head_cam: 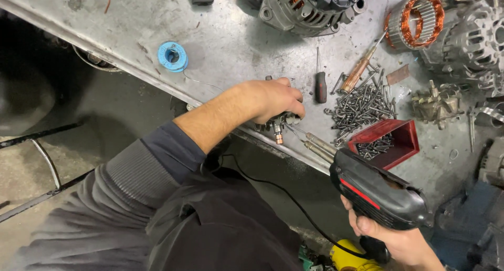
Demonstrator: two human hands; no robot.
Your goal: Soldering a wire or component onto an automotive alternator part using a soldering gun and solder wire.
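Head view, looking down on a scuffed metal worktop (231,40). Left hand (273,100) is curled over a small metal part w/ a copper end (278,129), right at the near edge of the worktop; grip is closed around it, fingers wrapped on top, so most of the part is hidden & only the copper tip pokes out below the knuckles. Right hand (391,239) holds a black soldering gun w/ a red stripe (378,192) by its handle, grip tight round it. The gun's two metal prongs point left toward the part; the tips sit just beside it, can't tell if touching. Black cord runs from the gun down across the dark jacket.

Just right of the left hand: a small black-handled screwdriver (320,84), then a pile of dark screws & bolts (362,105), and a red box (391,139) w/ more screws in it. A brown-handled tool (359,69) lies above the pile. Far side: an alternator housing (310,8) & a copper-wound stator (417,19). Left, well apart, a blue spool of solder wire (172,55).
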